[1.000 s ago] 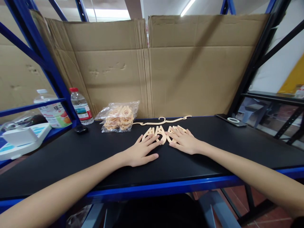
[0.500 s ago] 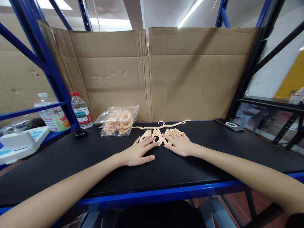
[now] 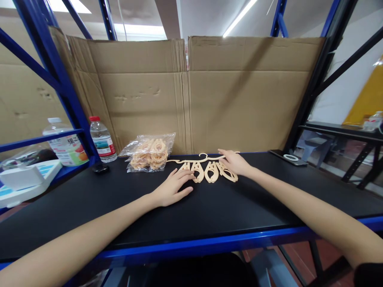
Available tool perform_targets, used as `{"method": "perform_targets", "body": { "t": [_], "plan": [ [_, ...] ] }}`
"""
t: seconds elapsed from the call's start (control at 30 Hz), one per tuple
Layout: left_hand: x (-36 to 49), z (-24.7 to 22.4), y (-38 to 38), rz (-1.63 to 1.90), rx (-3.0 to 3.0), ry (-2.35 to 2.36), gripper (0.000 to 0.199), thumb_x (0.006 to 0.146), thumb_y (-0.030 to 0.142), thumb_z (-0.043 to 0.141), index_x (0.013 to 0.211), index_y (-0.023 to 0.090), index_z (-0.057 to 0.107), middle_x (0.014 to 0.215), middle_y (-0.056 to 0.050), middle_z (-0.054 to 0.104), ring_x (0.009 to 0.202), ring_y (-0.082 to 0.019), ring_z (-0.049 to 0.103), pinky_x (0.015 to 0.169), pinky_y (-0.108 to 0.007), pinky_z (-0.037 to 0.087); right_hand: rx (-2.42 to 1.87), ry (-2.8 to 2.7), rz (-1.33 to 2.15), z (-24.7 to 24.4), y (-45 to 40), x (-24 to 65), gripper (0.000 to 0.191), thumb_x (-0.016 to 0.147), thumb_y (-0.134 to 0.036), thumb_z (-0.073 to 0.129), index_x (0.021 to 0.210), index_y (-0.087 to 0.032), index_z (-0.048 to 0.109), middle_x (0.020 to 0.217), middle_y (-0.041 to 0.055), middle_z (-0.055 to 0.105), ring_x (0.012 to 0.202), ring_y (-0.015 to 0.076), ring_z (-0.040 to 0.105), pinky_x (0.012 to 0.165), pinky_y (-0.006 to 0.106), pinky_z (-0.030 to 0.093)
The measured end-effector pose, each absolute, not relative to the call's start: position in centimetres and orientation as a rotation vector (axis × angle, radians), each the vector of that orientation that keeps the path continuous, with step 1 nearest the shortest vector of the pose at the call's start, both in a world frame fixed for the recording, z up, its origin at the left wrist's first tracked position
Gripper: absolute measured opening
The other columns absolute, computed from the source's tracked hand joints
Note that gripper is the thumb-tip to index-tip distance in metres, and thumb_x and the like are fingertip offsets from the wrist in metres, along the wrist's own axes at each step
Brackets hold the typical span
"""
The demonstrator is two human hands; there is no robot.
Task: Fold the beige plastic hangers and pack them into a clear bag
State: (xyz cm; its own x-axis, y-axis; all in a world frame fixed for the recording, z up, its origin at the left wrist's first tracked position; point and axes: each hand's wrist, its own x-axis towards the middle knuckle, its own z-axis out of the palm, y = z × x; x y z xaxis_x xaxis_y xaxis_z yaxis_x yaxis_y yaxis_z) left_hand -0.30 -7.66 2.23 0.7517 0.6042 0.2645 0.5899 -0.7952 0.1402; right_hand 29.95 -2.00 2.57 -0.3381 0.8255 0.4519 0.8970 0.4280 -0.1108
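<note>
On the black tabletop (image 3: 209, 215) lies an unfolded beige clothes hanger (image 3: 191, 160), its hook toward the cardboard. In front of it, several folded beige hangers (image 3: 212, 180) lie fanned in a row. My left hand (image 3: 172, 189) rests palm down with spread fingers, the fingertips over the leftmost folded hangers and hiding part of them. My right hand (image 3: 236, 162) is over the unfolded hanger's right arm, thumb and forefinger apart, covering part of that arm; whether it touches the hanger I cannot tell.
A clear plastic bag (image 3: 149, 153) of beige hangers sits back left, near a small black object (image 3: 101, 168) and a red-capped bottle (image 3: 102, 141). At the back right lie a phone (image 3: 295, 161) and a white ring (image 3: 291, 157). Cardboard (image 3: 239, 103) walls the rear edge.
My right hand has lifted off the folded hangers and moved back to the unfolded hanger's right arm, uncovering the right-hand folded ones. My left hand has shifted slightly left.
</note>
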Motion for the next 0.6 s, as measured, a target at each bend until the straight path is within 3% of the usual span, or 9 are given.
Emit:
{"method": "perform_targets", "body": {
  "t": [0.1, 0.3, 0.47, 0.6],
  "plan": [
    [-0.2, 2.4, -7.9, 0.534, 2.979, 0.886, 0.032, 0.092, 0.032, 0.043, 0.122, 0.023, 0.051, 0.134, -0.009, 0.047, 0.128, -0.024, 0.038, 0.11, -0.05, 0.021, -1.527, -2.325, -0.223, 2.8, 2.1, 33.0, 0.039, 0.089, -0.013, 0.04, 0.125, -0.013, 0.054, 0.121, 0.0119, 0.06, 0.113, 0.0239, 0.053, 0.097, 0.036, 0.041],
    [0.3, 2.9, -8.9, 0.608, 3.135, 0.62, 0.029, 0.091, 0.023, 0.042, 0.118, 0.019, 0.053, 0.125, -0.01, 0.053, 0.119, -0.023, 0.045, 0.106, -0.044, 0.03, -1.508, -2.413, -0.19, 0.9, 6.0, 34.2, 0.045, 0.084, -0.004, 0.044, 0.127, -0.014, 0.052, 0.129, 0.0109, 0.054, 0.118, 0.0224, 0.05, 0.099, 0.034, 0.039],
    [0.5, 3.0, -9.4, 0.606, 3.211, 0.549, 0.029, 0.09, 0.021, 0.043, 0.117, 0.017, 0.054, 0.122, -0.011, 0.055, 0.117, -0.024, 0.046, 0.105, -0.044, 0.031, -1.517, -2.411, -0.212, 0.5, 6.1, 33.8, 0.02, 0.087, -0.012, 0.049, 0.099, -0.014, 0.066, 0.105, 0.012, 0.065, 0.103, 0.024, 0.057, 0.09, 0.034, 0.043],
    [0.5, 3.1, -9.6, 0.674, 3.2, 0.619, 0.027, 0.09, 0.02, 0.043, 0.114, 0.019, 0.056, 0.119, -0.009, 0.057, 0.115, -0.023, 0.048, 0.102, -0.042, 0.035, -1.54, -2.352, -0.223, 1.3, 5.2, 34.5, 0.01, 0.085, -0.015, 0.054, 0.084, -0.016, 0.063, 0.088, 0.0085, 0.067, 0.088, 0.022, 0.061, 0.077, 0.029, 0.044]
  ]
}}
